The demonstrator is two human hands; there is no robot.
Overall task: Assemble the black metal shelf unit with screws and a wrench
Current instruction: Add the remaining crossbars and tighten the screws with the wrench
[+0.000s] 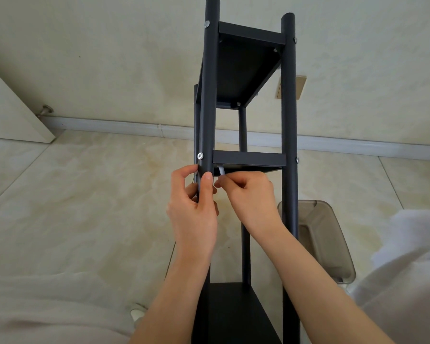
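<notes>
Below middle shelf [249,158], your left hand [193,212] wraps front post [207,100], thumb up; your right hand [252,194] pinches wrench [221,170], fingers curled, forearm angled up.

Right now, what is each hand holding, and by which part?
Left hand grips the shelf's front-left post just below the middle shelf. Right hand pinches the lower end of a small silver wrench.

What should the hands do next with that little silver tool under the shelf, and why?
Probably turn the small silver wrench a bit further. The right hand pinches it just under the middle black metal shelf panel, right at the corner joint, while the left hand grips the black round metal post to steady it. That setup suggests tightening a fastener there; the fastener itself is hidden.
</notes>
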